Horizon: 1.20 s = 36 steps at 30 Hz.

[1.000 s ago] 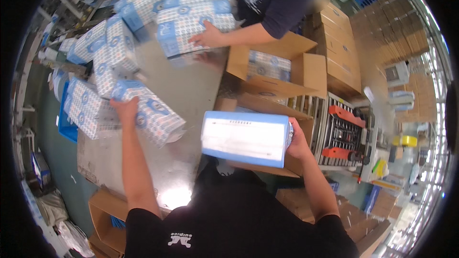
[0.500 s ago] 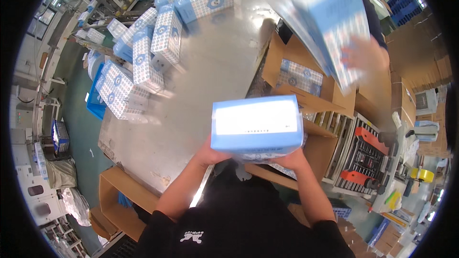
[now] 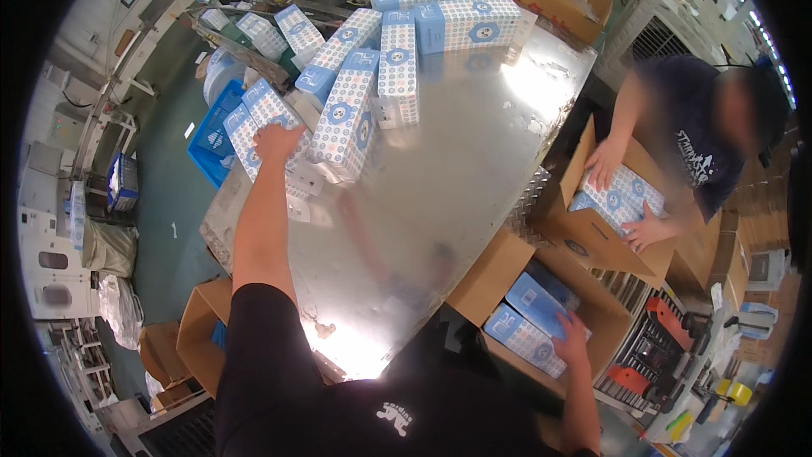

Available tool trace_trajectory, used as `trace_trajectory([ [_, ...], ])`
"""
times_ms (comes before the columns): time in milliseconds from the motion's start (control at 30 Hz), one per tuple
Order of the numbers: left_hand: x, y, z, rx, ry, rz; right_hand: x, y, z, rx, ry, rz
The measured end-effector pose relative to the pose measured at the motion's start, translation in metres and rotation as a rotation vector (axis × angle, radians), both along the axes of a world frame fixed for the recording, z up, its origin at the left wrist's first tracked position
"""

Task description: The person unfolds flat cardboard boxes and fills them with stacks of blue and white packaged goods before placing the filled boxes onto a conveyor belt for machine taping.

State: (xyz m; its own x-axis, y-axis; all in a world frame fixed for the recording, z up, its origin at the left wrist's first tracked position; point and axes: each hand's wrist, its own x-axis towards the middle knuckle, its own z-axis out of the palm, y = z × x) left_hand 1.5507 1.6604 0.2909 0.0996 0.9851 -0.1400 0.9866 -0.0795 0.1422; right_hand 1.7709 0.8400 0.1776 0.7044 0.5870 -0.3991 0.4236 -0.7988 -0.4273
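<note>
On the left side of the metal table, my left hand (image 3: 277, 144) grips the top of a blue-and-white dotted pack (image 3: 292, 161), thumb and fingers on either side. A similar pack stands tight against its left. My right hand (image 3: 573, 340) reaches into an open cardboard carton (image 3: 605, 322) at the lower right. Its fingers are apart, touching the edge of the packs inside. In that carton lie a blue-topped pack (image 3: 534, 303) and a dotted pack (image 3: 518, 337), side by side.
Several matching packs (image 3: 347, 118) stand across the far left of the metal table (image 3: 457, 135). At right, a co-worker (image 3: 689, 144) presses a pack into another carton (image 3: 605, 241). A blue crate (image 3: 207, 148) sits beyond the left table edge; an open carton (image 3: 199, 322) is lower left.
The pack I held in both hands is no longer in them. My left hand has moved to the packs on the table, my right into the carton. The co-worker's pack has gone down into a carton.
</note>
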Motion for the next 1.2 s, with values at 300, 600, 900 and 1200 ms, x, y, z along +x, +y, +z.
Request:
trace_trajectory([
  [300, -0.124, 0.080, -0.078, 0.140, -0.349, -0.198, -0.009, 0.046, -0.014, -0.025, -0.168, 0.121],
  [600, -0.128, -0.252, 0.010, -0.263, -0.864, -0.402, -0.017, 0.013, -0.005, -0.002, -0.159, 0.002],
  [900, 0.121, -0.509, 0.028, -0.661, -1.054, -1.138, -0.030, -0.007, -0.037, 0.085, -0.147, 0.016],
  [1200, 0.231, -0.607, -0.049, 0.131, 0.062, -1.748, -0.034, -0.053, 0.004, 0.164, -0.076, -0.003],
])
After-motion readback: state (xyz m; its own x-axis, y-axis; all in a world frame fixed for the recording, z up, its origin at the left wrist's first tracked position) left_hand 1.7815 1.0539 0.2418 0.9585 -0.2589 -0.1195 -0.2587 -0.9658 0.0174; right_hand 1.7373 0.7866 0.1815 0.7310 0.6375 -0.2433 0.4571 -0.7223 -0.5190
